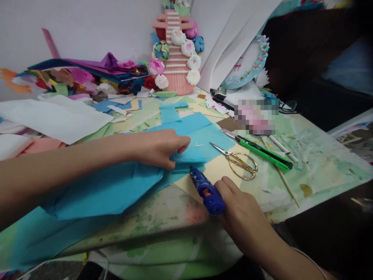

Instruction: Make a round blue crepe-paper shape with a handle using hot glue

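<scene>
My right hand (236, 202) is closed around the handle of a blue glue gun (204, 188). The gun's nozzle is at the edge of a folded sheet of blue crepe paper (107, 190). Across that paper reaches my left hand (160, 147), fingers curled and thumb down at the fold, gripping the paper there. Its fingertips are partly hidden. Flat blue paper pieces (186, 126) lie just beyond it, over a cream sheet (192, 184). Gold-handled scissors (241, 165) rest to the right of the fold, points toward the paper.
A green utility knife (262, 151) and a wooden stick (287, 186) lie at right. White paper (52, 118) and colourful scraps (78, 77) fill the left back. A pink guitar-shaped board with paper flowers (177, 74) leans at the wall. The table's front edge (140, 229) is close.
</scene>
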The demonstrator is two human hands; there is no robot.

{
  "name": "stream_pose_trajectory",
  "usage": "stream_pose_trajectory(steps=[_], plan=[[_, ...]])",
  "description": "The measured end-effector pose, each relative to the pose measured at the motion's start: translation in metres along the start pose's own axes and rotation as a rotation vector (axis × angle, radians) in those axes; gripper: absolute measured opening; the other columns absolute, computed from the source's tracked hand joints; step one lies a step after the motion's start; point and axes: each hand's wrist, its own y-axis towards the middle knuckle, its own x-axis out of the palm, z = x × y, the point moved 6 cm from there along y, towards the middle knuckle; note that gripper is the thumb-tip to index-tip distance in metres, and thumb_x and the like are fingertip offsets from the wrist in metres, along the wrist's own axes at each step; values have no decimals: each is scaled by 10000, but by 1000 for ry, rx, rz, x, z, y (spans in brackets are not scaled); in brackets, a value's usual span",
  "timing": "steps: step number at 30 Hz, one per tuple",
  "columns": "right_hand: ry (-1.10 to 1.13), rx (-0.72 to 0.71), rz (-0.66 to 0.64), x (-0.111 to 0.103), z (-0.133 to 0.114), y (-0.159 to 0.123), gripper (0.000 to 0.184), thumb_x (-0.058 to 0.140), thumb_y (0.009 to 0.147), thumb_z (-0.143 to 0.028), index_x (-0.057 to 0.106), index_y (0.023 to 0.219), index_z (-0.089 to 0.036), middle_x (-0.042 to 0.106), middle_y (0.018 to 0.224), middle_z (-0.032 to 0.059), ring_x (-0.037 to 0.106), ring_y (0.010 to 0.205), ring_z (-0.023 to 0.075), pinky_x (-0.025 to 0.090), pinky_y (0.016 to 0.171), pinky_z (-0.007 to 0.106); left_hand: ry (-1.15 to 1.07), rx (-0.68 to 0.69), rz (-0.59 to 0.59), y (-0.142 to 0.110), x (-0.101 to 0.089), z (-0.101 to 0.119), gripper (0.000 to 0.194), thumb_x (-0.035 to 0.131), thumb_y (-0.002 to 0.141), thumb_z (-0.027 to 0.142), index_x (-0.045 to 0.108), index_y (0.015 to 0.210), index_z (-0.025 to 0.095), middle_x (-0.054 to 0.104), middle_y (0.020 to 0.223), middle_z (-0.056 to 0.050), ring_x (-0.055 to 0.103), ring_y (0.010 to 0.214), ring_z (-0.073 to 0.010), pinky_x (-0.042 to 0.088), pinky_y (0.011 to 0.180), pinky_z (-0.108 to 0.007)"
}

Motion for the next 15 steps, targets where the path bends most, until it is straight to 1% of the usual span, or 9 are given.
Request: stream_pose_trajectory(steps=[5,7,10,15], plan=[[-13,48,48,-7,13,-12,86,431,879,-163,420,810,-213,500,760,11,509,512,155,204,460,256,7,-27,-7,-2,3,-1,211,556,668,189,443,845,211,541,702,-21,461,578,-153,271,503,-260],[-13,44,82,-12,16,-14,88,424,885,-187,419,801,-212,495,739,11,526,530,163,223,457,253,6,-39,-13,-3,5,-1,215,554,668,191,449,855,212,551,722,-29,475,593,-159,276,504,-261],[-13,26,112,-18,18,-17,86,398,872,-163,422,804,-210,502,734,18,538,549,170,240,456,252,9,-53,-17,-5,6,-1,231,547,664,195,451,873,212,554,725,-34,492,614,-174,279,512,-265],[-21,-14,76,-13,13,-18,98,413,848,-120,423,807,-209,510,760,21,507,516,155,216,452,255,18,-59,-24,-4,8,-1,232,532,665,191,441,878,208,537,696,-27,465,584,-165,266,511,-266]])
